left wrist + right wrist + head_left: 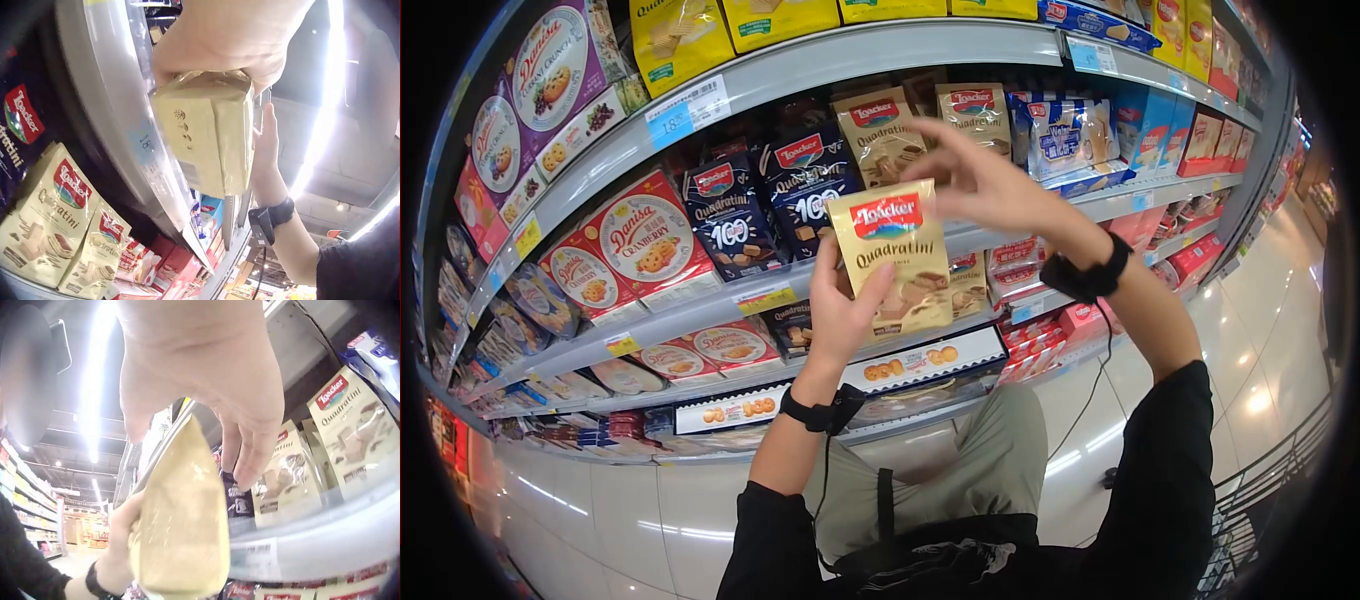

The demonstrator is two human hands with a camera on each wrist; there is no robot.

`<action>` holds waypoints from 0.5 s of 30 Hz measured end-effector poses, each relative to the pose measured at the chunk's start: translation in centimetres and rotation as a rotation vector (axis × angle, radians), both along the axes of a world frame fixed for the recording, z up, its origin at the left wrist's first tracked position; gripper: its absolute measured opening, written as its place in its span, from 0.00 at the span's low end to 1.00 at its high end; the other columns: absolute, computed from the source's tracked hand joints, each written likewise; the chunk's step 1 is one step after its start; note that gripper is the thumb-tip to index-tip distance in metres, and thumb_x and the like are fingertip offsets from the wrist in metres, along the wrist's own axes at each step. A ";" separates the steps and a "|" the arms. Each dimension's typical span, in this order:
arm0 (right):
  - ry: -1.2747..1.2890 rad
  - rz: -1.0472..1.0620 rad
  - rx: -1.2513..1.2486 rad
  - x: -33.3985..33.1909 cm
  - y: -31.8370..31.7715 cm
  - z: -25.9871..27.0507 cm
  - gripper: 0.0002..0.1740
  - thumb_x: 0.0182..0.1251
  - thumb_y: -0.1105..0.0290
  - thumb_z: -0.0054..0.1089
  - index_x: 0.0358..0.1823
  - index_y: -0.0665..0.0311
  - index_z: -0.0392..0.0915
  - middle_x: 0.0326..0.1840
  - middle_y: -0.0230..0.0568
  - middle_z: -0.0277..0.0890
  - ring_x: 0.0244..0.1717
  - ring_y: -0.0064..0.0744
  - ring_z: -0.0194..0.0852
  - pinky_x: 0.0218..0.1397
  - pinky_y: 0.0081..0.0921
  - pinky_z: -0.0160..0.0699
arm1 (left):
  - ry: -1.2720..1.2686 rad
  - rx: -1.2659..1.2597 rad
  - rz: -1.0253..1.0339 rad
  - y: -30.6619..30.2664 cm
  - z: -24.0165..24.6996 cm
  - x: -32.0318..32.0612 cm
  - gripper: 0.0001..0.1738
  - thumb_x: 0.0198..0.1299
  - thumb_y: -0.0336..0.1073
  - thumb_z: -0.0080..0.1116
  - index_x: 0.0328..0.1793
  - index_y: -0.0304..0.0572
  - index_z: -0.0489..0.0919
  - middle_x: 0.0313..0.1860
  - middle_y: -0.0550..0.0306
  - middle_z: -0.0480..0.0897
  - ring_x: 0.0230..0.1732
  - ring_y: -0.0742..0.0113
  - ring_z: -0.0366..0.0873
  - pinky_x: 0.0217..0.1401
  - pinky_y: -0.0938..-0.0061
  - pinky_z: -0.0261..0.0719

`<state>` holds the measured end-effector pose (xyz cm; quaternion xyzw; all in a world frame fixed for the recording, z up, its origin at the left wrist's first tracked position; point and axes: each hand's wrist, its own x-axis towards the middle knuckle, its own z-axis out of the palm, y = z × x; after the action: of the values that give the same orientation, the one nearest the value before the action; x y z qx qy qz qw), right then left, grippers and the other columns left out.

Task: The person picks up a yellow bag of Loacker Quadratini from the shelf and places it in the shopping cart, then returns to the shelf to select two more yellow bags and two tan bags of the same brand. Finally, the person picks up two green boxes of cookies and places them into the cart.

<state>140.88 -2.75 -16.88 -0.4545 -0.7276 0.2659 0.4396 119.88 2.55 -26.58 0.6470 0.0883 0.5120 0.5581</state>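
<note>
A beige bag of Loacker Quadratini wafers (908, 268) is held upright before the shelf, its printed front toward the head camera. My left hand (845, 312) grips it low on the left side, with the thumb across the front. Seen from the left wrist, one side and the end of the wafer bag (203, 140) show under the palm. My right hand (975, 185) hovers by the bag's upper right corner with fingers spread. From the right wrist, thumb and fingers of the right hand (206, 381) stand apart over the top of the bag, with nothing between them.
Matching beige wafer bags (973, 115) stand on the shelf behind, beside dark blue Quadratini bags (730, 215). Red Danisa cookie boxes (645, 230) sit to the left. A shelf edge with price tags (688, 112) runs above. Thin cables (1100, 370) hang from the wrist cameras.
</note>
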 end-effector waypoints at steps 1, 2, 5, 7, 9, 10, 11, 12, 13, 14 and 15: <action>-0.040 0.003 -0.021 -0.4 -1.5 -0.8 0.48 0.58 0.64 0.71 0.75 0.62 0.49 0.60 0.48 0.71 0.61 0.34 0.71 0.60 0.32 0.74 | -0.023 0.020 0.019 0.0 0.3 0.6 0.27 0.61 0.28 0.61 0.63 0.32 0.63 0.55 0.48 0.76 0.55 0.66 0.77 0.57 0.73 0.76; -0.079 0.008 -0.043 -0.7 -2.7 -1.2 0.50 0.55 0.65 0.73 0.74 0.62 0.50 0.61 0.47 0.71 0.61 0.34 0.71 0.61 0.33 0.74 | -0.028 0.011 0.018 0.0 0.6 1.2 0.27 0.61 0.28 0.61 0.63 0.32 0.63 0.55 0.48 0.76 0.55 0.66 0.77 0.57 0.73 0.76; -0.016 -0.015 0.041 0.1 -2.9 -2.8 0.49 0.50 0.64 0.77 0.69 0.68 0.56 0.58 0.47 0.74 0.60 0.35 0.72 0.61 0.33 0.75 | -0.056 0.063 0.010 -0.3 2.1 3.1 0.27 0.61 0.28 0.61 0.63 0.32 0.63 0.54 0.50 0.76 0.55 0.67 0.76 0.57 0.74 0.76; -0.013 -0.044 0.064 1.2 -2.9 -2.6 0.47 0.50 0.65 0.77 0.68 0.68 0.58 0.58 0.47 0.74 0.60 0.35 0.72 0.60 0.34 0.76 | -0.021 0.082 0.005 0.0 3.0 4.2 0.30 0.61 0.30 0.62 0.66 0.31 0.62 0.55 0.49 0.75 0.56 0.67 0.76 0.58 0.74 0.75; -0.007 -0.106 0.107 2.8 -2.4 -1.8 0.42 0.50 0.67 0.76 0.65 0.68 0.61 0.58 0.45 0.74 0.59 0.36 0.74 0.58 0.34 0.78 | -0.028 0.194 0.050 1.4 2.7 5.5 0.36 0.59 0.34 0.63 0.70 0.29 0.59 0.60 0.45 0.72 0.60 0.61 0.73 0.64 0.68 0.70; 0.011 -0.159 0.146 3.7 -2.2 -1.4 0.41 0.52 0.67 0.75 0.65 0.67 0.62 0.57 0.44 0.75 0.58 0.35 0.75 0.58 0.33 0.78 | -0.028 0.190 0.058 1.6 2.8 5.3 0.36 0.59 0.34 0.63 0.70 0.29 0.59 0.60 0.45 0.72 0.60 0.61 0.73 0.64 0.68 0.70; -0.044 -0.198 0.238 4.6 -1.9 -0.8 0.40 0.52 0.67 0.74 0.65 0.67 0.62 0.56 0.45 0.75 0.57 0.35 0.75 0.57 0.33 0.78 | 0.052 0.366 0.218 1.8 2.9 5.0 0.37 0.59 0.36 0.64 0.70 0.29 0.60 0.61 0.44 0.71 0.62 0.57 0.72 0.65 0.66 0.68; -0.100 -0.238 0.330 5.5 -1.6 0.0 0.40 0.52 0.67 0.74 0.65 0.67 0.62 0.55 0.45 0.76 0.57 0.35 0.76 0.57 0.33 0.78 | 0.133 0.542 0.379 1.8 3.0 4.7 0.38 0.58 0.38 0.64 0.70 0.29 0.61 0.62 0.42 0.70 0.63 0.54 0.71 0.66 0.64 0.66; -0.190 -0.288 0.393 6.4 -1.3 0.6 0.40 0.52 0.67 0.74 0.64 0.67 0.62 0.55 0.46 0.76 0.56 0.36 0.76 0.57 0.33 0.77 | 0.153 0.579 0.404 1.6 3.2 4.2 0.33 0.57 0.40 0.64 0.66 0.32 0.68 0.62 0.42 0.71 0.63 0.49 0.71 0.66 0.62 0.67; -0.278 -0.340 0.456 7.4 -0.9 1.1 0.39 0.52 0.67 0.74 0.64 0.68 0.63 0.55 0.48 0.76 0.55 0.37 0.77 0.57 0.32 0.77 | 0.154 0.579 0.407 1.6 3.2 3.8 0.33 0.57 0.40 0.64 0.66 0.32 0.68 0.62 0.42 0.71 0.63 0.49 0.71 0.66 0.62 0.67; -0.372 -0.397 0.504 8.2 -0.3 1.3 0.38 0.50 0.66 0.74 0.61 0.70 0.64 0.53 0.50 0.77 0.53 0.39 0.78 0.58 0.32 0.75 | 0.213 0.604 0.404 1.6 3.1 3.4 0.30 0.57 0.38 0.63 0.64 0.33 0.70 0.62 0.43 0.71 0.63 0.49 0.71 0.66 0.62 0.67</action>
<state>149.13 -3.03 -15.59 -0.5048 -0.7354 -0.0991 0.4410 123.26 4.10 -23.45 0.8016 0.1169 0.5445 0.2177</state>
